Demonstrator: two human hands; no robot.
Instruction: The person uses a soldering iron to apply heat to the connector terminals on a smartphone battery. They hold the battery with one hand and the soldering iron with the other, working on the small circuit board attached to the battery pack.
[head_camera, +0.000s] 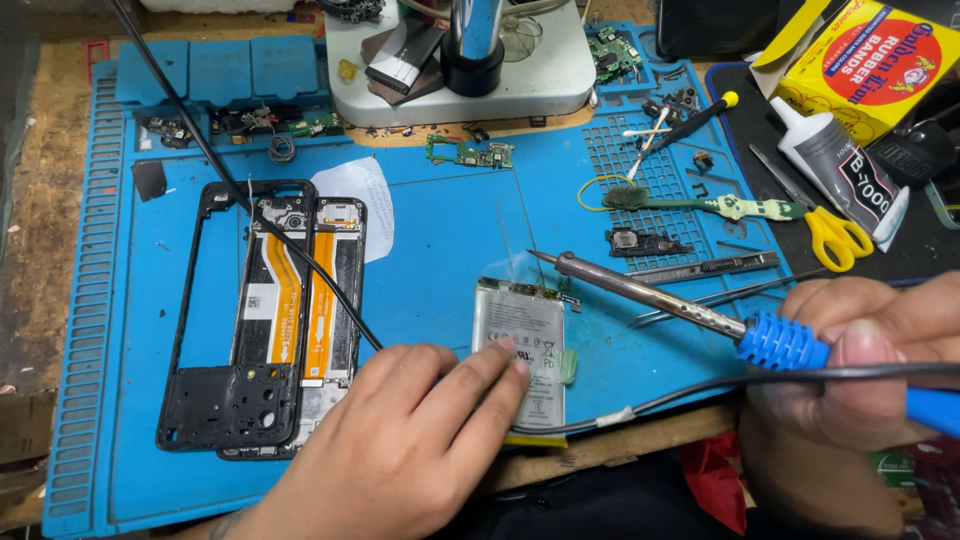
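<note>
Bare blue mat (440, 230) lies open between the phone frame (265, 320) and the battery (525, 350) under my left hand (400, 440). A black cable (250, 200) slants across the frame's side. To the right my path is crowded: soldering iron (650, 295), tweezers (700, 268), toothbrush (700, 205), scissors (825, 230). The microscope base (470, 85) blocks the far edge.

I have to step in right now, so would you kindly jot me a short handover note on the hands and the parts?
Left hand: fingers pressing the phone battery flat on the blue mat.
Right hand: gripping the soldering iron, tip just above the battery's top edge, faint smoke there.
Opened phone frame lies left, apart from the battery.
Done: phone opened, battery out.
Left: joint state too small to tell.
</note>
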